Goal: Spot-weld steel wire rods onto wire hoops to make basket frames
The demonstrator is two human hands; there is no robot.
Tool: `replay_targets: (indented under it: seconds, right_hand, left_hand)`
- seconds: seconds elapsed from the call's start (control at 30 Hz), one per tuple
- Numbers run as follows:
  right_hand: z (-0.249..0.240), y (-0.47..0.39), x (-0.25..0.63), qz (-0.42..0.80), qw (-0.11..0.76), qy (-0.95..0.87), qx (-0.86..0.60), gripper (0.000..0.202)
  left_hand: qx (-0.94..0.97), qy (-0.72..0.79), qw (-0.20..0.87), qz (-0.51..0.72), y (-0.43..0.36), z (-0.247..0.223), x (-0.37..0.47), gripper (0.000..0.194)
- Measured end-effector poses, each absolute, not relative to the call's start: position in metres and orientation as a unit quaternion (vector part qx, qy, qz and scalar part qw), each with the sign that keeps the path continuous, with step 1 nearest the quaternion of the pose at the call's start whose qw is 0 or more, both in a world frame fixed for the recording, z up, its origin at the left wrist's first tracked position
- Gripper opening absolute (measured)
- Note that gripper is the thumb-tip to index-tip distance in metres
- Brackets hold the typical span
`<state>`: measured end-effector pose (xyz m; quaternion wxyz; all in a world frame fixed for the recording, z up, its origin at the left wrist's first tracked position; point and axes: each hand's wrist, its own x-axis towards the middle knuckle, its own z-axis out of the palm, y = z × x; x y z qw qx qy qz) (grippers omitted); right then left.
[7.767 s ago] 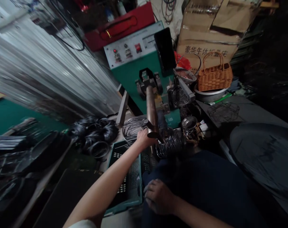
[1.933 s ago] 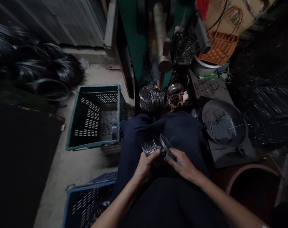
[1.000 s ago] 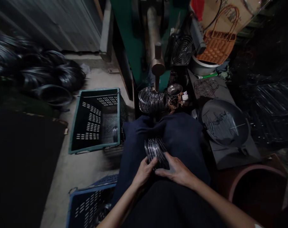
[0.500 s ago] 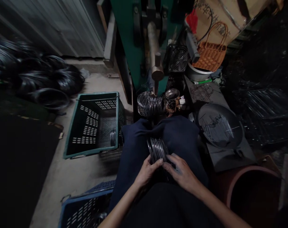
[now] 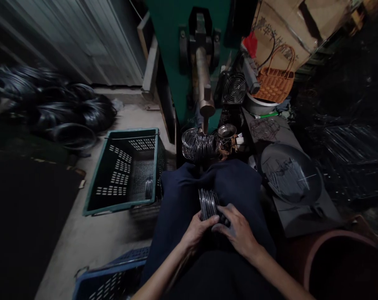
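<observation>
A bundle of shiny metal wire rings (image 5: 208, 203) rests over my lap, between my knees. My left hand (image 5: 197, 230) grips its lower left side, with the thumb across the near edge. From the right, my right hand (image 5: 237, 228) closes on the same bundle, its fingers bent over the side. The fingertips under the rings are hidden. Ahead of my knees, more wire rings (image 5: 198, 143) lie beneath the rod of a green machine (image 5: 204, 83).
To the left stands a green plastic crate (image 5: 126, 166) with some rings inside; a blue crate (image 5: 110, 277) sits nearer. On the right, a dark pan (image 5: 289, 175) holds thin wire pieces, above a large reddish tub (image 5: 314, 250). Wire coils (image 5: 67, 104) are piled far left.
The rings are pushed closer together and sit more upright between my hands. My right hand's fingers have bent further around them. The whole view has shifted slightly.
</observation>
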<state>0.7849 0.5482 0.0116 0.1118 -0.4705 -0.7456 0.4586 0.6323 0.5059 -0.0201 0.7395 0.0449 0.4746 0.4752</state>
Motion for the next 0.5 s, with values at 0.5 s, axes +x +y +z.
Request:
replay_targets:
  seconds: [0.5]
  right_hand:
    - [0.005,0.653,0.748,0.629,0.074,-0.747,-0.201,0.073]
  left_hand:
    - [0.144,0.477,0.76,0.416,0.49,-0.001,0.635,0.042]
